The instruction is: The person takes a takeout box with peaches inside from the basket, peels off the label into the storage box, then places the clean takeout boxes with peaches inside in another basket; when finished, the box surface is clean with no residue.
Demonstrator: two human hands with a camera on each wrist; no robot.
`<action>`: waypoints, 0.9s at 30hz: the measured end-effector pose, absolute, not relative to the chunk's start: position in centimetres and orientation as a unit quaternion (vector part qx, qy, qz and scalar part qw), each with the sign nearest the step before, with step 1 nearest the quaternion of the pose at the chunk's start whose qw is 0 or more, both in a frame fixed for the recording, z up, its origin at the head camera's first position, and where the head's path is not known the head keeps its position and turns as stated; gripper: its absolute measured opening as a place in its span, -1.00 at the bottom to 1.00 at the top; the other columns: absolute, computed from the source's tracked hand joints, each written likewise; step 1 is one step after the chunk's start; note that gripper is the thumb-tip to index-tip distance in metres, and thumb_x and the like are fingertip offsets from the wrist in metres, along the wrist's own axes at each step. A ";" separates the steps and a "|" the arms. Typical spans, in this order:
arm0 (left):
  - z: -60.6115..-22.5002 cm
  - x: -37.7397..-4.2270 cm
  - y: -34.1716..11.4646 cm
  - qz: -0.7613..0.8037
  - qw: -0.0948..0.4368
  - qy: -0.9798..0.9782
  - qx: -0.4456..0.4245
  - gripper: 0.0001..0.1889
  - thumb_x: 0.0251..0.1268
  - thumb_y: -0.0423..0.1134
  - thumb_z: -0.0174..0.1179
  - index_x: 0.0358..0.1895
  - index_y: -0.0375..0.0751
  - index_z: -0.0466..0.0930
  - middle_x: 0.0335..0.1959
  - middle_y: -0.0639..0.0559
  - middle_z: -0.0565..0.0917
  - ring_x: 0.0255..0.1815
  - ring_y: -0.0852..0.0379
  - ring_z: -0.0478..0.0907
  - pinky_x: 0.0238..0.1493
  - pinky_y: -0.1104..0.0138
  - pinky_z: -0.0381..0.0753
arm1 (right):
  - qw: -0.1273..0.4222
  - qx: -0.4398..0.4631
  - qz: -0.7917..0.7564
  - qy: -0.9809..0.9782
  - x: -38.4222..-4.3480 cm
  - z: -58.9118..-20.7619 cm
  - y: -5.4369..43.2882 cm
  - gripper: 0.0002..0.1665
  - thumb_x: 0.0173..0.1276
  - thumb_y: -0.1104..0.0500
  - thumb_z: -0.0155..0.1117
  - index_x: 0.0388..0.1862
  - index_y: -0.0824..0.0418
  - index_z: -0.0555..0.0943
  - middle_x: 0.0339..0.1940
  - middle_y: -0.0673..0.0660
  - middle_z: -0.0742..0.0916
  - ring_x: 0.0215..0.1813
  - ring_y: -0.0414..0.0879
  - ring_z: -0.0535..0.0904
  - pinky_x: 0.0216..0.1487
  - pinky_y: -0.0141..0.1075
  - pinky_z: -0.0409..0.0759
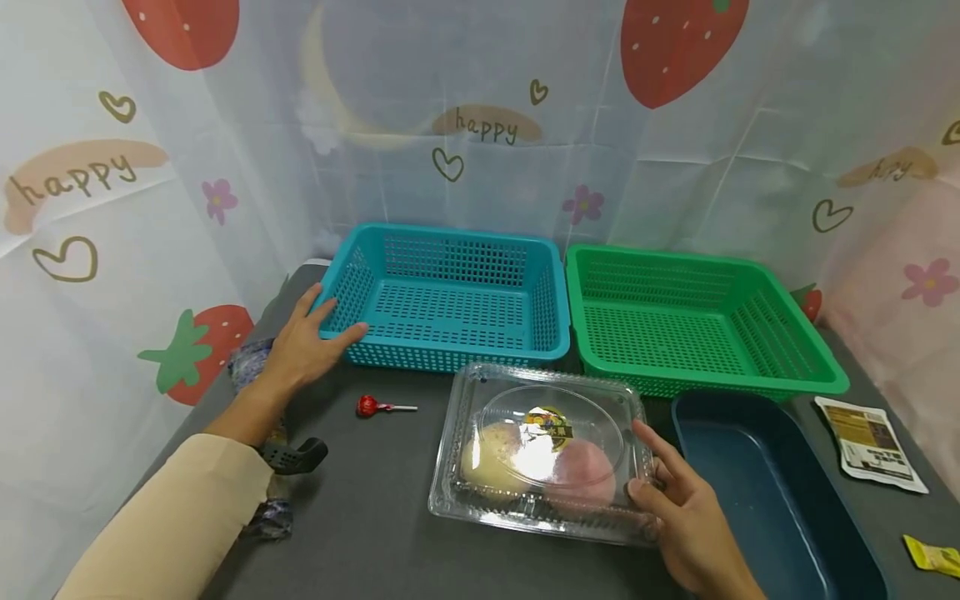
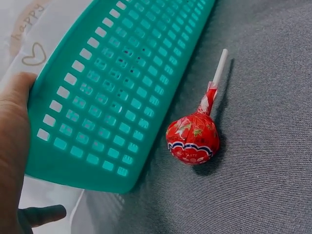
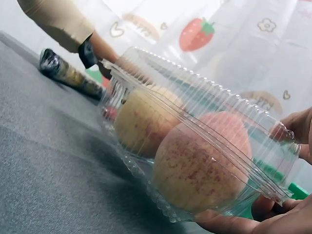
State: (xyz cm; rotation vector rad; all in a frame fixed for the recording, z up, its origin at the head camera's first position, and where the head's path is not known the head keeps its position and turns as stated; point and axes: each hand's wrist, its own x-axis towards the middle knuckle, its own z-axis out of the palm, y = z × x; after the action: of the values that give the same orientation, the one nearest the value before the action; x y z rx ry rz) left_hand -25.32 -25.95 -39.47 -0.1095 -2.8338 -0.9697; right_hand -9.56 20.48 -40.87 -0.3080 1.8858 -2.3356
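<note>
My right hand (image 1: 693, 517) grips the right side of a clear plastic clamshell box (image 1: 450, 467), thumb on top. Inside the box are two peaches, one yellowish (image 3: 141, 119) and one pinker (image 3: 202, 165); the right wrist view shows the box lifted and tilted. With fingers spread, my left hand (image 1: 303, 346) rests at the near left corner of a blue perforated basket (image 1: 450, 358); its thumb touches the rim in the left wrist view. A red-wrapped lollipop (image 1: 367, 406) lies on the table in front of that basket, its white stick pointing right.
Beside the blue basket stands a green basket (image 1: 705, 379). A dark blue tray (image 1: 757, 475) sits at right, with a brown-and-white packet (image 1: 873, 442) and a small yellow packet (image 1: 933, 557) beyond it. A long wrapped item (image 1: 270, 517) lies under my left forearm. A printed curtain (image 1: 480, 183) hangs behind.
</note>
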 end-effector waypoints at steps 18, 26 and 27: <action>-38.2 -23.6 -25.4 -0.317 0.064 -0.945 -0.045 -0.08 0.36 0.30 -0.04 0.56 -0.20 -0.17 0.54 -0.26 -0.27 0.44 -0.47 -0.20 0.18 -0.42 -0.05 | 0.059 -0.025 -0.728 0.683 -9.8 -42.1 20.1 -0.24 0.42 0.35 0.13 0.54 0.12 0.14 -0.22 0.17 0.32 -0.26 -0.11 0.36 -0.46 -0.34 0.30; -37.1 -18.1 -21.9 -0.351 0.135 -0.925 -0.054 -0.14 0.34 0.18 0.10 0.57 0.00 -0.11 0.52 -0.30 -0.16 0.42 -0.44 -0.05 0.11 -0.44 0.08 | 0.021 -0.030 -0.702 0.711 -9.8 -42.5 19.6 -0.26 0.45 0.29 0.14 0.54 0.10 0.14 -0.20 0.19 0.26 -0.19 -0.06 0.32 -0.39 -0.30 0.36; -37.1 -17.5 -21.4 -0.362 0.131 -0.921 -0.061 -0.15 0.35 0.16 0.11 0.57 0.03 -0.12 0.52 -0.30 -0.14 0.42 -0.43 -0.03 0.12 -0.43 0.09 | 0.014 -0.033 -0.701 0.712 -9.8 -42.5 19.6 -0.27 0.46 0.29 0.13 0.54 0.11 0.14 -0.20 0.20 0.26 -0.19 -0.06 0.32 -0.36 -0.30 0.37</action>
State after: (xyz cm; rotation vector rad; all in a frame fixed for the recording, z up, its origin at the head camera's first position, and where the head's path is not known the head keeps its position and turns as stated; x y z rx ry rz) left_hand -17.49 -21.36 -37.06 -0.1764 -2.6746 -1.0513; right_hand -9.83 19.56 -42.50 -0.1033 2.2181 -2.1818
